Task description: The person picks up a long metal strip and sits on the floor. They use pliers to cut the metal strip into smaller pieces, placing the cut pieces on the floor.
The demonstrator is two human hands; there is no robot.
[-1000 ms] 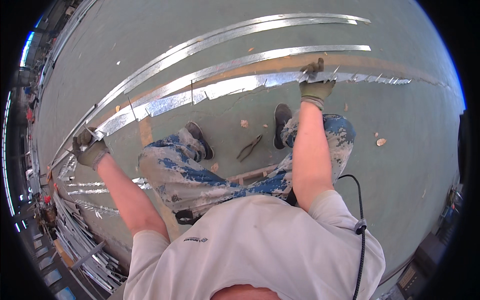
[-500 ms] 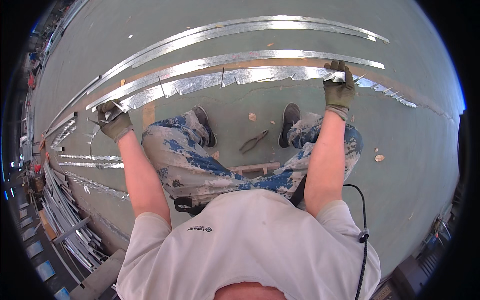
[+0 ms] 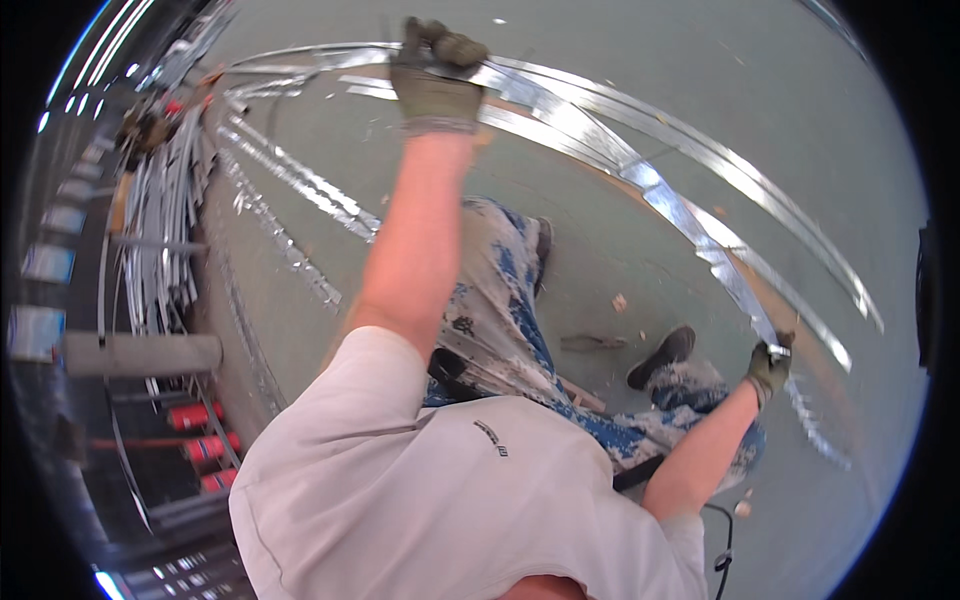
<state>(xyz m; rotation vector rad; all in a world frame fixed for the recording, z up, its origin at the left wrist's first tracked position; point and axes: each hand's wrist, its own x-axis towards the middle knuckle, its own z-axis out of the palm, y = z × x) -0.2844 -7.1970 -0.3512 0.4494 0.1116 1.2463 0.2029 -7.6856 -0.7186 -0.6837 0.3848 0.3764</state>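
A long shiny sheet-metal strip (image 3: 645, 178) with notches along its edge stretches between my two hands. My left hand (image 3: 438, 85), in a grey-green glove, is raised at the far side with its fingers wrapped round the strip's left end. Lower down at the right, my gloved right hand (image 3: 768, 375) grips the strip near its other end. The strip slants down from left to right, passing over plain metal strips (image 3: 725, 170) on the floor. Glove and fingers hide the strip's left end.
Pliers (image 3: 592, 342) lie on the green floor between my feet, near my shoe (image 3: 662, 358). Notched metal strips (image 3: 300, 185) lie to the left. Beyond them are stacked metal lengths (image 3: 165, 215), a round grey pole (image 3: 145, 353) and red objects (image 3: 210, 447).
My left hand has lifted and reached far forward with the strip's left end, so the strip now slants. The view has turned left. My right hand still grips the strip.
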